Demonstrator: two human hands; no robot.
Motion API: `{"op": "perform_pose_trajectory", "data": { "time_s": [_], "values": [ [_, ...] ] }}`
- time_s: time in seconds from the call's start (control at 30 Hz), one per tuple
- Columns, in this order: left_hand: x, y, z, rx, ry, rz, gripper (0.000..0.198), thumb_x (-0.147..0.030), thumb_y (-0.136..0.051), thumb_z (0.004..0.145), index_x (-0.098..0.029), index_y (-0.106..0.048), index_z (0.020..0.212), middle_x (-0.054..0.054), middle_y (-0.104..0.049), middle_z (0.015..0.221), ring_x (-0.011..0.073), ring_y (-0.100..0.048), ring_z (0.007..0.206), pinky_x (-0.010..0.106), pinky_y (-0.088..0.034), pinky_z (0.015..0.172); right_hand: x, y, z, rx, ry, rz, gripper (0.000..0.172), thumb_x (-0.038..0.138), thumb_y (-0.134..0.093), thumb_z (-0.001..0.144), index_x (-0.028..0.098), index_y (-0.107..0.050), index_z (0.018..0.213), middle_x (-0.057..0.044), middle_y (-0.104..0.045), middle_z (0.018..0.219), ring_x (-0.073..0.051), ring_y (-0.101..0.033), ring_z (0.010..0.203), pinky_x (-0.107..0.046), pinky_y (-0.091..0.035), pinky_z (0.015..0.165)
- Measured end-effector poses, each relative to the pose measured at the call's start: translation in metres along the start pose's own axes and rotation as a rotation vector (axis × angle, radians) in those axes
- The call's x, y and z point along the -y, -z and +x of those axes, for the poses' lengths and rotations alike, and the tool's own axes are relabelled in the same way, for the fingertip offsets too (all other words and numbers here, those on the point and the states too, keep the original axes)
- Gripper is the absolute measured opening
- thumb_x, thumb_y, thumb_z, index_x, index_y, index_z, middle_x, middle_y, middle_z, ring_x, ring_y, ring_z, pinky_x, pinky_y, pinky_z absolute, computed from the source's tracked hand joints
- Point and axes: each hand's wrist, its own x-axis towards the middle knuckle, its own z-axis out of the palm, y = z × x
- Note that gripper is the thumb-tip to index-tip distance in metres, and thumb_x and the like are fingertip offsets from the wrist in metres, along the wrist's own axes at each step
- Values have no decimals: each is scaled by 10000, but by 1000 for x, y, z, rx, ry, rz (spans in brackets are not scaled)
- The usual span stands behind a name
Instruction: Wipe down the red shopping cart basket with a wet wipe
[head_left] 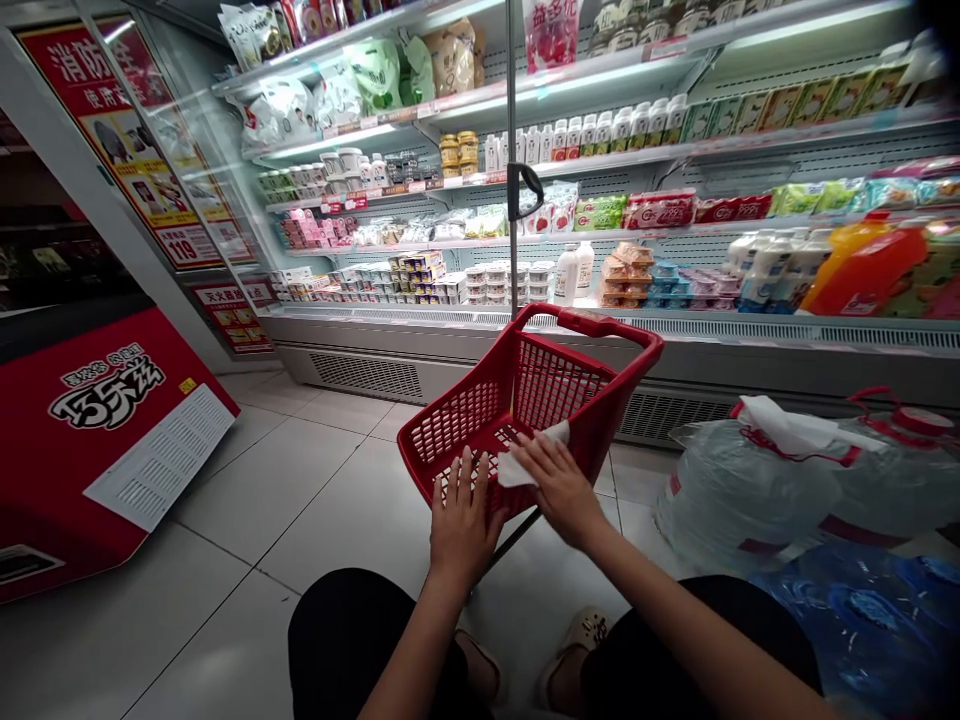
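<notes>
A red plastic shopping basket cart [559, 385] stands tilted on the tiled floor between my knees and the fridge. My left hand [463, 520] lies with fingers spread against its near side, holding nothing. My right hand [559, 485] presses a white cloth or tissue [517, 470] against the near right side of the basket, its fingers stretched over the cloth. Part of the cloth shows past the fingertips. The basket's holed inside holds no goods that I can see.
An open-looking fridge with dairy shelves [360, 320] runs behind the basket. At the right are large water bottles [750, 490] and blue bottles [862, 610]. A red freezer chest [112, 440] stands at the left. A black door handle [523, 190] is above the basket.
</notes>
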Motion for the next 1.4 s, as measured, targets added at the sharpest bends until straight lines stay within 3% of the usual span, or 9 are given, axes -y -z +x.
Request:
{"op": "perform_pose_trajectory", "data": {
  "time_s": [0.1,0.3,0.43,0.63,0.83,0.93,1.13,1.27,1.4],
  "values": [
    [-1,2,2,5,7,28,795,-432,-548,1012,-287,-139,1678,111,-225,1728,364,-293,1559,615,-329,1205,9,1,-8,53,106,20,782,163,-455,980,322,-139,1677,29,-252,1718,-229,-228,1584,-471,-225,1288],
    [8,4,3,11,-7,25,818,-433,-545,1019,-290,-84,1680,118,-211,1730,353,-341,1539,597,-354,1198,-83,18,-7,7,14,-108,748,156,-379,1008,336,-91,1674,2,-300,1701,-200,-301,1559,-494,-231,1279],
    [4,-1,4,-13,9,6,829,-428,-530,1026,-275,-45,1681,136,-176,1735,349,-316,1553,604,-327,1212,-107,13,9,-6,-97,-159,727,194,-373,1017,324,-98,1677,5,-287,1707,-209,-301,1559,-496,-267,1267],
    [-3,-14,6,-105,87,-23,869,-462,-529,1024,-211,-20,1682,212,-54,1738,370,-259,1574,624,-278,1228,-78,-9,28,-13,-189,-95,651,264,-363,1046,285,-192,1673,-19,-303,1706,-250,-250,1577,-509,-306,1253],
    [-5,-16,3,-140,105,-10,887,-437,-562,1009,-218,-30,1683,221,-17,1736,393,-193,1590,648,-250,1230,4,-15,20,39,-14,31,653,258,-380,1050,283,-191,1675,4,-273,1714,-238,-205,1591,-478,-277,1274],
    [-3,-10,-1,-132,94,-25,873,-447,-549,1017,-217,-34,1684,220,-58,1734,387,-206,1588,646,-259,1230,22,-11,12,54,89,73,717,208,-383,1032,291,-95,1683,17,-246,1719,-210,-188,1595,-465,-233,1292],
    [35,-3,-8,-107,116,-181,837,-453,-475,1054,-242,40,1679,162,-141,1741,333,-298,1566,510,-479,1140,-50,-2,16,45,65,-26,760,144,-336,1011,327,-9,1672,23,-281,1705,-171,-277,1565,-481,-222,1290],
    [57,-10,-9,-34,0,-119,717,-363,-395,1090,-274,0,1682,104,-274,1716,272,-374,1536,462,-440,1191,-92,-9,28,33,-27,-87,689,227,-338,1049,306,-63,1676,3,-267,1713,-196,-260,1573,-500,-255,1276],
    [48,-16,-5,-19,-29,-70,733,-351,-417,1084,-242,-9,1683,109,-302,1705,257,-407,1515,453,-393,1226,-93,-23,38,52,-138,-81,624,279,-310,1069,271,-160,1675,-8,-275,1712,-212,-244,1579,-488,-283,1270]
  ]
}}
